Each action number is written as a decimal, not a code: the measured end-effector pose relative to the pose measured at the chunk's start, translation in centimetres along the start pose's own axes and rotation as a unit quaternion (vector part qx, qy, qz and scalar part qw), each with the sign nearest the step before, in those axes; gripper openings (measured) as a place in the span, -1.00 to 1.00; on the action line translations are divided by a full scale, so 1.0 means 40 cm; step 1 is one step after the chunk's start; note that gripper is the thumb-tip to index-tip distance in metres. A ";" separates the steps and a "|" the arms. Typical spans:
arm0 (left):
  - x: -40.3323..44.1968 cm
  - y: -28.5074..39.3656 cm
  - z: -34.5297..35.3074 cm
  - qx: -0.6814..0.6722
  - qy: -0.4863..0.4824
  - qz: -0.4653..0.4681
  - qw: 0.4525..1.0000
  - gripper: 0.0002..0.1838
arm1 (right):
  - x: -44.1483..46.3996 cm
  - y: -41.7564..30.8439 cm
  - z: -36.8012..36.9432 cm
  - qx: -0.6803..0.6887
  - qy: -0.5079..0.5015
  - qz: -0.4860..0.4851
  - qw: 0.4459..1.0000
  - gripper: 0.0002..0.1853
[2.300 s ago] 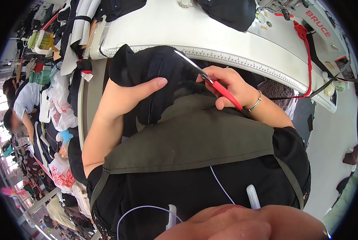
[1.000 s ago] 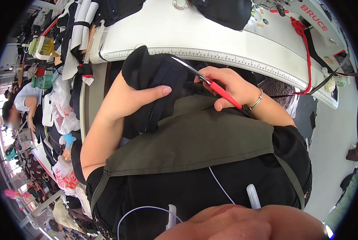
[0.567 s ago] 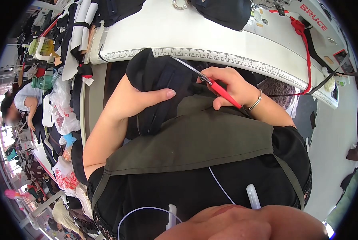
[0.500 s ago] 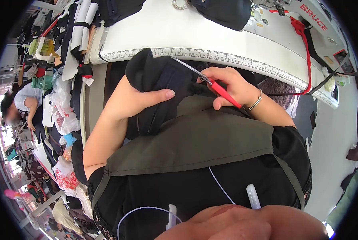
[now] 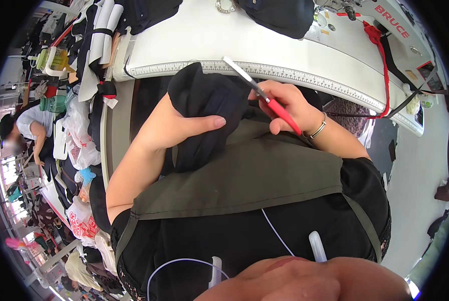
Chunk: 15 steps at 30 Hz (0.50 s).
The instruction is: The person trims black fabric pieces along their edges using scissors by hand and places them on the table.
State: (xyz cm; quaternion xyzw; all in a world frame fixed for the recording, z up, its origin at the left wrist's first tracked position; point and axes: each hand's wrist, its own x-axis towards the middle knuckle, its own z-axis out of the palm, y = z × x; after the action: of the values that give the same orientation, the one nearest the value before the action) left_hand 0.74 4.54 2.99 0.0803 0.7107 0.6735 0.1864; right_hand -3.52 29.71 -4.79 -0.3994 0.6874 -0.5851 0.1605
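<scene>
Dark fabric (image 5: 207, 108) is bunched over my lap, below the table edge. My left hand (image 5: 176, 123) grips it from the left, with the thumb lying on top and the other fingers hidden beneath. On the right, my right hand (image 5: 284, 105) is closed round the red handles of a pair of scissors (image 5: 257, 89). The blades point up and left, above the fabric's right side, and their tip lies over the ruler strip of the table edge. They look closed together and apart from the fabric.
A white table (image 5: 209, 45) with a ruler strip (image 5: 304, 78) lies ahead. Dark garments (image 5: 279, 15) and a beaded bracelet (image 5: 226, 6) rest on it. A sewing machine (image 5: 402, 30) stands at upper right. Plastic bags (image 5: 79, 135) and a person (image 5: 33, 123) are at the left.
My left hand and the fabric have shifted a little to the right. The scissors' tip has risen away from the fabric toward the table edge, and the blades have turned.
</scene>
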 end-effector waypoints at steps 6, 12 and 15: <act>0.012 -0.024 0.032 -0.067 -0.008 -0.066 0.996 -0.32 | 0.043 0.002 0.025 0.242 0.067 0.010 0.968 -0.06; 0.065 -0.091 -0.002 0.033 0.048 -0.025 0.998 -0.36 | 0.110 -0.024 0.034 0.064 0.108 0.028 0.992 -0.48; 0.056 -0.178 -0.113 -0.270 0.082 0.001 0.959 -0.40 | 0.110 -0.041 0.028 0.182 0.154 0.075 0.968 -0.45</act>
State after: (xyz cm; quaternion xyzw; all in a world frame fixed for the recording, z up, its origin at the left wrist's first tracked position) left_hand -2.01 0.59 -4.30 -0.0274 0.5152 0.8449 0.1415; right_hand -4.91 25.70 -2.46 -0.2156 0.6141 -0.7408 0.1662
